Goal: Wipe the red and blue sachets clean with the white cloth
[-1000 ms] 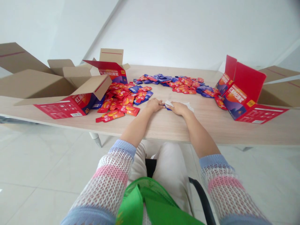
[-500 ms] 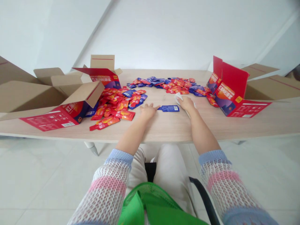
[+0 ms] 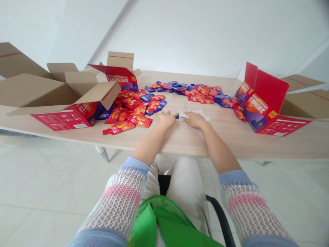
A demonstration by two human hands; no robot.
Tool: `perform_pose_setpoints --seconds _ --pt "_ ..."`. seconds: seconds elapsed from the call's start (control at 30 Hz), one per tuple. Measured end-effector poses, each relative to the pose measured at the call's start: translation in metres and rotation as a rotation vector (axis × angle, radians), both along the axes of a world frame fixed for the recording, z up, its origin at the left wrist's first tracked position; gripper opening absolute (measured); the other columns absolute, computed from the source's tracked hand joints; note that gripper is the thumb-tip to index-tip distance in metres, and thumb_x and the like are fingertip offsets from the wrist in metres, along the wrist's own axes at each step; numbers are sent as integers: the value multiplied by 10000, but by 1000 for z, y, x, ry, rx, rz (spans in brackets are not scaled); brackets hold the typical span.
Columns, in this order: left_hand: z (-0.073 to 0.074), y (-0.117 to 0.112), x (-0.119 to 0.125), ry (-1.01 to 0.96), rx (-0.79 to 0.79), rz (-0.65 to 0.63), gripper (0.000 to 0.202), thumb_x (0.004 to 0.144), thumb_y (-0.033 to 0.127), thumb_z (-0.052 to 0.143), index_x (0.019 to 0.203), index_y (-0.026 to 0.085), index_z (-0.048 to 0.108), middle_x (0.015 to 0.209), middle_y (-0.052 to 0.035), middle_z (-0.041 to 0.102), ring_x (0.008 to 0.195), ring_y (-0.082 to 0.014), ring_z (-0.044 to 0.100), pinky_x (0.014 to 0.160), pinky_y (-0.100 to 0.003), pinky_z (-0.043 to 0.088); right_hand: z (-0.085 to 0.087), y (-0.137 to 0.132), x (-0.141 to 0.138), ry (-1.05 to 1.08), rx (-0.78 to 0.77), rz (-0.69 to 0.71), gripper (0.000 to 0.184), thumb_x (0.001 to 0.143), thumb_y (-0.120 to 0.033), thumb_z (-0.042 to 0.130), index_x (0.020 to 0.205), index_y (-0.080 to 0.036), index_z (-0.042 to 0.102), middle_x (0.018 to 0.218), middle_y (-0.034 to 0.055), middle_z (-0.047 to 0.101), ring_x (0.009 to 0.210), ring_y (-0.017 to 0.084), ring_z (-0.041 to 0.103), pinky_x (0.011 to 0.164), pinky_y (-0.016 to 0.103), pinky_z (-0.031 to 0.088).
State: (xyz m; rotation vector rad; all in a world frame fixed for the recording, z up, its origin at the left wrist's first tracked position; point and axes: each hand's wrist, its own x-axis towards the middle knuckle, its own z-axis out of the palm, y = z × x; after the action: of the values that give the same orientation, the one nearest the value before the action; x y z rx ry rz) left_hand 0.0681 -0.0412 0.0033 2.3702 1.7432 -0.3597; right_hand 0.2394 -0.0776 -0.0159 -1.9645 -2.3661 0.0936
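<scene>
Open box (image 3: 61,118) being seen at far left, sachet pile (image 3: 137,111) beside it. Left hand (image 3: 166,119) being spread wide over table (image 3: 223,137), thumb near blue sachet (image 3: 177,117); contact cannot be told. Sachet being mostly hidden between hands; probably light, limp, slick, best being taken by flat edges. Soft tissue (image 3: 183,116) being gripped under right hand (image 3: 194,120). Second box (image 3: 257,111) being seen at right.

blue sachet (image 3: 177,117): mostly hidden | white tissue (image 3: 182,116): partly covered | left carton (image 3: 64,118), right carton (image 3: 259,108): edge-cropped
</scene>
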Motion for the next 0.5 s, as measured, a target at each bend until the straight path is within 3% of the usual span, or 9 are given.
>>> perform_pose_setpoints --seconds 0.13,0.23,0.4,0.5 --pt "-4 5 -5 -26 -9 -29 713 852 330 542 1392 593 158 1574 50 117 1390 -430 132 912 -776 196 5 2 15 51 -33 -122 629 931 -582 307 1401 -180 420 1401 147 473 1264 272 460 1017 377 353" --pt "-6 7 -9 -27 -15 -56 758 840 287 561 1382 612 142 1576 67 97 1392 -421 120 897 -758 252 4 4 25 54 -49 -251 657 918 -620 285 1367 -177 469 1330 170 538 1212 289 510 973 393 383" --pt "-3 -1 -10 -60 15 -42 690 859 306 516 1394 585 181 1571 55 139 1394 -408 128 917 -780 177 11 3 49 56 -2 -539 718 898 -660 255 1190 -117 624 1206 222 607 1114 342 569 888 422 432" --pt "-1 -7 -5 -45 47 12 708 847 305 520 1430 525 183 1571 21 146 1396 -404 131 932 -789 122 20 0 56 143 101 -542 719 919 -634 196 1192 -123 622 1188 212 619 1113 343 570 877 401 440"
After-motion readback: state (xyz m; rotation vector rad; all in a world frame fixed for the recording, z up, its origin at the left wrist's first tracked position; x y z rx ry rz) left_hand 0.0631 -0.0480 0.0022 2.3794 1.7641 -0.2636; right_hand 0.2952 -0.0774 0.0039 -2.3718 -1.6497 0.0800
